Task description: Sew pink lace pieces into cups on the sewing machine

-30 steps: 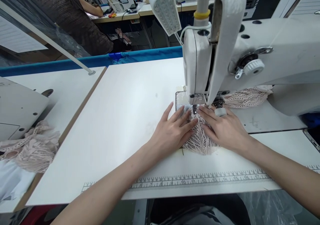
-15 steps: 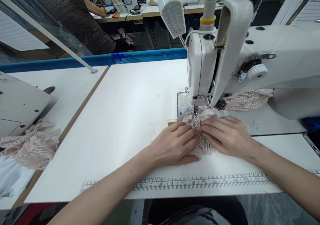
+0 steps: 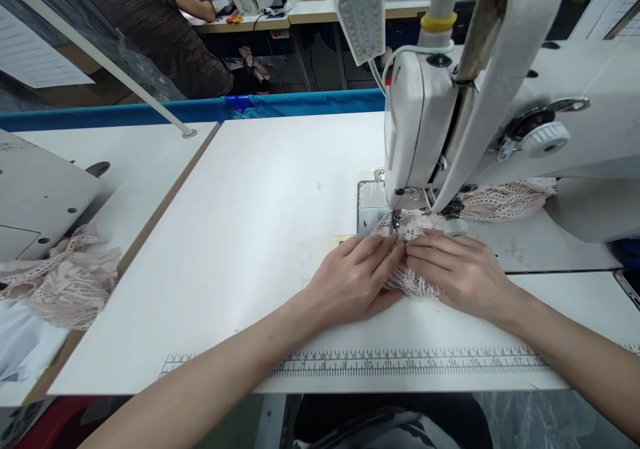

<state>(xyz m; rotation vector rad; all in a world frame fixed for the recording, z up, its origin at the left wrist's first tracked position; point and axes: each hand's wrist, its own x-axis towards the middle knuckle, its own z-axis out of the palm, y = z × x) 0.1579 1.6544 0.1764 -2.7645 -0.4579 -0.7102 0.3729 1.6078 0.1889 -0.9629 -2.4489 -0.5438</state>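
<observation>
Pale pink lace fabric (image 3: 413, 282) with a fringe-like lower edge lies under the needle and presser foot (image 3: 395, 221) of a white sewing machine (image 3: 417, 122). My left hand (image 3: 357, 272) is on the lace's left side, its fingers closed on it just in front of the foot. From the right, my right hand (image 3: 457, 269) grips the same lace with fingers pressed together, the tips nearly touching those of the left. Both hands hide part of the lace. More of the pink lace shows behind, under the machine arm.
A printed ruler scale (image 3: 370, 364) runs along the front edge of the white table (image 3: 260, 236). At left, another pile of pink lace (image 3: 75, 282) lies beside a second machine (image 3: 40, 196). Across the blue cloth edge (image 3: 310, 102) a person sits at another table.
My left fingers have shifted toward the right hand and drawn closer together, with the thumb tucked in. The lace's front edge lies slightly nearer the machine. The view has shifted a little.
</observation>
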